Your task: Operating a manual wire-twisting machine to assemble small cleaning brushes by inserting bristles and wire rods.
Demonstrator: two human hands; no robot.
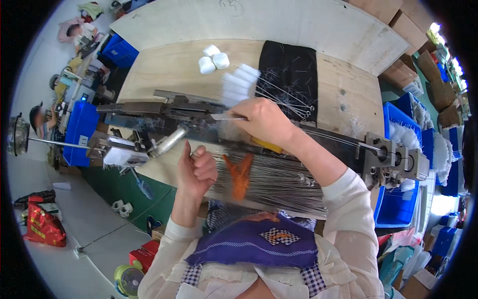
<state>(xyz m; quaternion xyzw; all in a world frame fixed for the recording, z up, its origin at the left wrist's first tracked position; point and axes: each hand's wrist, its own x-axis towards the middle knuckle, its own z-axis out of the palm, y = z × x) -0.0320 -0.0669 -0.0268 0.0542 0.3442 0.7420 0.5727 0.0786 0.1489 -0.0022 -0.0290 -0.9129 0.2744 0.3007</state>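
Note:
My right hand is closed over the middle of a long metal bench machine. A thin pale flat strip sticks out to the left from its fingers; what else they pinch is hidden. Nearer me, my left hand is raised with curled fingers and the thumb up, and nothing shows in it. Right of that hand, a blurred orange clip-like piece lies over a dense bundle of thin metal wires. Beyond the machine lie several white-headed brushes with looped wire handles.
Three white rolls sit at the back of the wooden table beside a black cloth with wire bits. A metal chuck stands at the machine's right end. Blue bins are at right; other people work at far left.

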